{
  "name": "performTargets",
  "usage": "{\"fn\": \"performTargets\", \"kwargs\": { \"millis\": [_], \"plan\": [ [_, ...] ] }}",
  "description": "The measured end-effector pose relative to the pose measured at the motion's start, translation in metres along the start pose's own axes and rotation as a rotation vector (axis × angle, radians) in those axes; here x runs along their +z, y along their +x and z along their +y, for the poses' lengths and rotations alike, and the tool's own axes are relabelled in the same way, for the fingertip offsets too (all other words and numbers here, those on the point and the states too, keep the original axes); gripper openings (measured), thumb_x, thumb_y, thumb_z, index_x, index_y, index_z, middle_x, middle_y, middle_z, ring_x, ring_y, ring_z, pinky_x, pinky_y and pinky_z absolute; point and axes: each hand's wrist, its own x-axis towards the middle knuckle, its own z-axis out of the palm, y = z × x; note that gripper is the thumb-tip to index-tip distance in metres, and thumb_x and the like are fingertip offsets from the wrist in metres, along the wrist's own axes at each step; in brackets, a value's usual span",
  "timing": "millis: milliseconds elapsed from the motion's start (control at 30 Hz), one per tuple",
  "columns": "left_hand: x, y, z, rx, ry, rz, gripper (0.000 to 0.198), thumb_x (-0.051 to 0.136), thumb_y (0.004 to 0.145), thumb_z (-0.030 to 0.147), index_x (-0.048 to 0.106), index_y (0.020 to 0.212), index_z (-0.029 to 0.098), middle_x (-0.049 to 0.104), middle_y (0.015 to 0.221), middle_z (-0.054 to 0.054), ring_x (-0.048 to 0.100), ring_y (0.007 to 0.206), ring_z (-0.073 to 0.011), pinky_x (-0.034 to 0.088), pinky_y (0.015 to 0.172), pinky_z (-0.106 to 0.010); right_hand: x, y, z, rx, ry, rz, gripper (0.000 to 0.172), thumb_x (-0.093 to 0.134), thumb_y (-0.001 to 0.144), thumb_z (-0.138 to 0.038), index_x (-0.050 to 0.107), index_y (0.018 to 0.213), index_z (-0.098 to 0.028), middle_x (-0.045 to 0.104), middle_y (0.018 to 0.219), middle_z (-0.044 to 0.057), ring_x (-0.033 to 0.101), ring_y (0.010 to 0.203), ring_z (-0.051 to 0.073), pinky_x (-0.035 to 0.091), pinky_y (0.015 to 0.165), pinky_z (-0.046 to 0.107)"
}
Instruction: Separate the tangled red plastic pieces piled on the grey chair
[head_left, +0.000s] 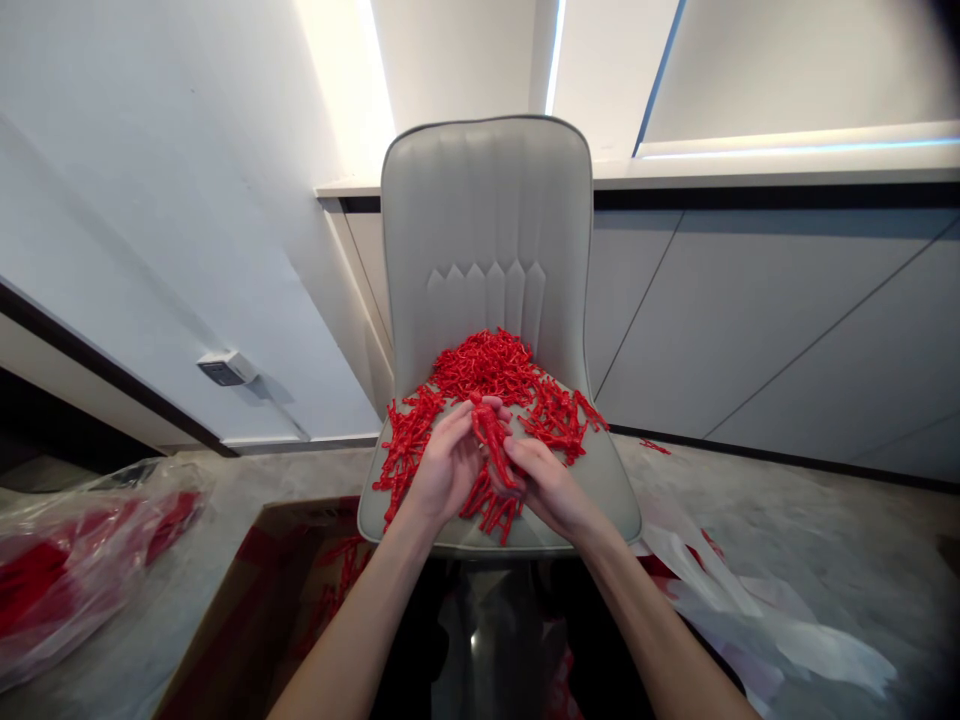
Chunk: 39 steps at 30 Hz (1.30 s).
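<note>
Both hands meet over the seat of a grey padded chair (pixel 600 485). Between them is a glossy red figure-shaped piece (pixel 491 437), lying at a tilt. My left hand (pixel 448 465) curls around its upper part, while the fingers of my right hand (pixel 544 478) close on its lower end. Small red pieces with thin limbs are spread over the seat: a heaped pile (pixel 484 365) at the back, a left pile (pixel 409 435), a right pile (pixel 556 415) and a front group (pixel 491 512) partly hidden beneath my hands.
A cardboard box (pixel 244 570) with red pieces inside stands low at the left. Clear plastic (pixel 112 550) with red contents lies beyond it. White plastic bags (pixel 780 620) lie right of the chair, and a stray red piece (pixel 655 446) rests on the floor.
</note>
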Motion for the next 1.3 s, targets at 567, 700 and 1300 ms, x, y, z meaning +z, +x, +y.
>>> {"fn": "performTargets", "kwargs": {
  "millis": [567, 700, 1300],
  "plan": [
    [-0.025, 0.016, -0.006, 0.135, 0.447, 0.304, 0.028, 0.068, 0.082, 0.035, 0.071, 0.103, 0.017, 0.071, 0.092, -0.004, 0.063, 0.077, -0.0139, 0.049, 0.069, -0.025, -0.002, 0.0, 0.002, -0.144, -0.84, 0.508, 0.044, 0.05, 0.094, -0.045, 0.043, 0.059, -0.02, 0.04, 0.052, -0.005, 0.039, 0.052, 0.011, 0.028, 0.055, 0.026],
    [-0.054, 0.031, -0.006, 0.056, 1.094, 0.272, 0.023, 0.063, 0.085, 0.034, 0.075, 0.087, 0.015, 0.071, 0.078, -0.003, 0.062, 0.074, -0.0166, 0.047, 0.071, -0.027, -0.025, -0.002, 0.004, -0.004, -0.866, 0.665, 0.037, 0.049, 0.093, -0.047, 0.059, 0.07, -0.02, 0.06, 0.063, 0.0, 0.054, 0.063, 0.016, 0.036, 0.064, 0.027],
    [-0.102, 0.041, 0.013, 0.153, 1.651, 0.547, 0.021, 0.053, 0.089, 0.025, 0.073, 0.094, 0.022, 0.077, 0.093, -0.007, 0.069, 0.092, -0.0238, 0.049, 0.085, -0.032, -0.073, 0.01, 0.027, 0.566, -1.529, 0.575, 0.02, 0.059, 0.087, -0.027, 0.069, 0.101, -0.017, 0.063, 0.118, 0.019, 0.067, 0.094, 0.028, 0.047, 0.075, 0.036]
  ]
}}
